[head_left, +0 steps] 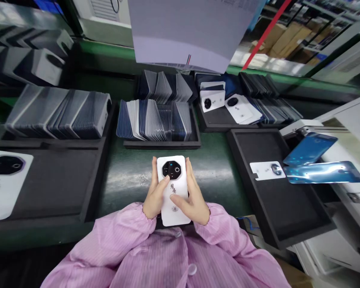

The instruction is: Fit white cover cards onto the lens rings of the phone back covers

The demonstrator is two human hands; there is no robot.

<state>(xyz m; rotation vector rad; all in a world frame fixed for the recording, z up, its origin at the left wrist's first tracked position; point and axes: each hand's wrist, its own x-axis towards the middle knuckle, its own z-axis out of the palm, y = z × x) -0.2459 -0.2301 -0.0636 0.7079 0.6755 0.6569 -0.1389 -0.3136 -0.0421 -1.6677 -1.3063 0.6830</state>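
Close to my body I hold a white phone back cover [180, 186] with a black octagonal camera area at its top and dark printed characters below. My left hand [156, 196] grips its left edge, the thumb lying on the face just under the camera area. Around the right edge closes my right hand [195, 200], its thumb on the middle of the face near the print. Whether one cover or a few stacked ones are in my hands, I cannot tell. Beyond them a black tray [162, 144] carries a dense row of upright covers [156, 120], white and dark blue.
At the left, another black tray [57, 172] bears upright covers and a white cover [6, 188]. A tray at the right [276, 212] has a small white piece [267, 171] and shiny blue sheets [324, 172]. A paper sheet [192, 32] hangs ahead.
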